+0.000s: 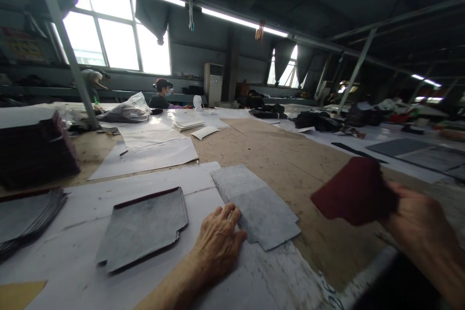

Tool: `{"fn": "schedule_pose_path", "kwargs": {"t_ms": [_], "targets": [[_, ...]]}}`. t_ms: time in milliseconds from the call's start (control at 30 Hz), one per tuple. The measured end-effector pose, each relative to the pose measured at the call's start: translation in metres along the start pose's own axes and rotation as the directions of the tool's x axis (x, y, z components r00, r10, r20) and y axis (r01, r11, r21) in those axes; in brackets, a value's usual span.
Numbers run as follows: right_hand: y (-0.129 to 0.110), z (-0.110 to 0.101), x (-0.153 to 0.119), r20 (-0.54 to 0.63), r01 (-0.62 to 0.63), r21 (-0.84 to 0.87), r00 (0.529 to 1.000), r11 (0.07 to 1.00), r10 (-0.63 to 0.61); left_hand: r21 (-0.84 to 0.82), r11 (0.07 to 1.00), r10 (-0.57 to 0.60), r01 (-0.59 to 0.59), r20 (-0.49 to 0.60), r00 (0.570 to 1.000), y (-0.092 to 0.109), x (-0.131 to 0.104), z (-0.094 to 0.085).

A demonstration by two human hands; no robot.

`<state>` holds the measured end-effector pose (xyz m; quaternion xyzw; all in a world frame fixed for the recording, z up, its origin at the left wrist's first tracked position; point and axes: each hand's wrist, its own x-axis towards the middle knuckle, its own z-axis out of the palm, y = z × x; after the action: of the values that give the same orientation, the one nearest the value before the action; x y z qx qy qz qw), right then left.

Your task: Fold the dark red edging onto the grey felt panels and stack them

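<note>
My left hand (220,235) rests on the table, knuckles up and fingers slightly bent. Its fingertips and thumb touch the left edge of a grey cut fabric piece (267,215), which overlaps more grey fabric with a notched lower edge. Off to the right, my right hand (414,210) grips a dark red fabric piece (356,191) by its right end, held above the table and a little blurred. Left of my left hand lies another grey notched piece (145,230) with a dark red folded strip along its top edge.
A stack of grey pieces (29,218) lies at the left edge, below a tall dark pile (36,145). White paper sheets (152,155) and a plastic bag (127,109) are farther back. A person (163,94) sits across the table; another person (94,80) bends over behind.
</note>
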<state>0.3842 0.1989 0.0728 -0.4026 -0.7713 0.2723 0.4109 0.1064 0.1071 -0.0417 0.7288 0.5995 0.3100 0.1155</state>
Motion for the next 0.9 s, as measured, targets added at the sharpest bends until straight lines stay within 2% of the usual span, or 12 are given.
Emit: {"fn": "schedule_pose_path", "kwargs": {"t_ms": [67,133,200,233,267,333,433,533,633,700,833,900], "targets": [[-0.015,0.003,-0.017,-0.210,-0.040,-0.004,0.977,0.999,0.038,-0.085,0.996,-0.024,0.024,0.003,1.000,-0.001,0.002,-0.001],[-0.031,0.029,-0.038,-0.328,-0.091,0.008,0.941,0.996,0.089,-0.194,0.978,-0.078,0.081,0.026,0.997,-0.004,0.004,-0.005],[-0.046,0.072,-0.059,-0.267,-0.104,0.011,0.958,0.994,0.104,-0.307,0.933,-0.163,0.185,0.096,0.982,-0.009,0.003,-0.016],[-0.053,0.099,-0.070,-0.153,-0.054,0.002,0.987,0.999,0.054,-0.353,0.902,-0.209,0.249,0.150,0.966,-0.012,0.000,-0.024],[-0.059,0.126,-0.082,-0.044,0.035,0.012,0.998,0.999,-0.034,-0.384,0.868,-0.249,0.314,0.210,0.945,-0.016,-0.005,-0.033],[-0.068,0.179,-0.104,0.024,0.246,0.044,0.969,0.968,-0.247,-0.401,0.808,-0.312,0.431,0.331,0.891,-0.024,-0.019,-0.056],[-0.078,0.243,-0.131,-0.063,0.450,0.062,0.893,0.891,-0.446,-0.333,0.758,-0.393,0.561,0.454,0.800,-0.035,-0.047,-0.091],[-0.088,0.284,-0.149,-0.158,0.515,0.059,0.851,0.855,-0.501,-0.241,0.744,-0.480,0.623,0.456,0.750,-0.041,-0.073,-0.113],[-0.099,0.304,-0.159,-0.131,0.546,0.114,0.836,0.830,-0.533,-0.161,0.767,-0.542,0.622,0.358,0.761,-0.042,-0.093,-0.118],[-0.103,0.306,-0.162,-0.066,0.567,0.154,0.823,0.809,-0.564,-0.113,0.794,-0.557,0.597,0.260,0.789,-0.039,-0.103,-0.114],[-0.097,0.276,-0.144,0.089,0.557,0.283,0.795,0.780,-0.600,-0.056,0.856,-0.507,0.515,0.115,0.855,-0.032,-0.114,-0.104],[-0.088,0.252,-0.120,0.186,0.517,0.237,0.807,0.823,-0.561,-0.022,0.907,-0.418,0.420,0.060,0.906,-0.031,-0.116,-0.100]]}}
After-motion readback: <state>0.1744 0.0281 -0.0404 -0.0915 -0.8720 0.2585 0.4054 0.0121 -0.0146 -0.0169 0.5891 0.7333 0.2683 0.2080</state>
